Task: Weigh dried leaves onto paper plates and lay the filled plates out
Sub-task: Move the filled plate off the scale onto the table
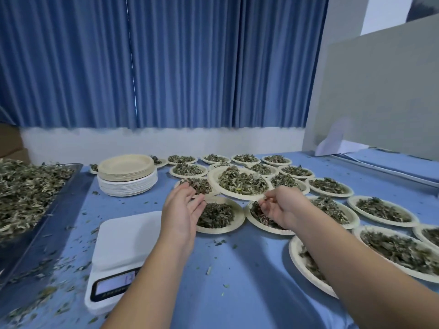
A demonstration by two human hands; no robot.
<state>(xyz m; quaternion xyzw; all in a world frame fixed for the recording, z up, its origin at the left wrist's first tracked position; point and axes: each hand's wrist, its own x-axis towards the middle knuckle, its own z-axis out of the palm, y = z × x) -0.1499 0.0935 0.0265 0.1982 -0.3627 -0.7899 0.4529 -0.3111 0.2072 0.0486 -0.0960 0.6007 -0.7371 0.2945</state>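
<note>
A paper plate heaped with dried leaves (240, 184) hangs over the laid-out plates, overlapping several of them. My right hand (282, 210) pinches its near rim between thumb and fingers. My left hand (181, 211) is beside the plate's left edge, fingers straight and relaxed, holding nothing. Below my hands lie two more filled plates (218, 216), one partly hidden by my right hand. The white scale (123, 238) stands bare at the lower left, its display partly covered by my left forearm.
A metal tray of loose dried leaves (31, 193) fills the left side. A stack of empty plates (127, 176) stands behind the scale. Several filled plates (382, 210) cover the blue table to the right and back. Leaf crumbs are scattered around. A grey board (380, 98) stands at the right.
</note>
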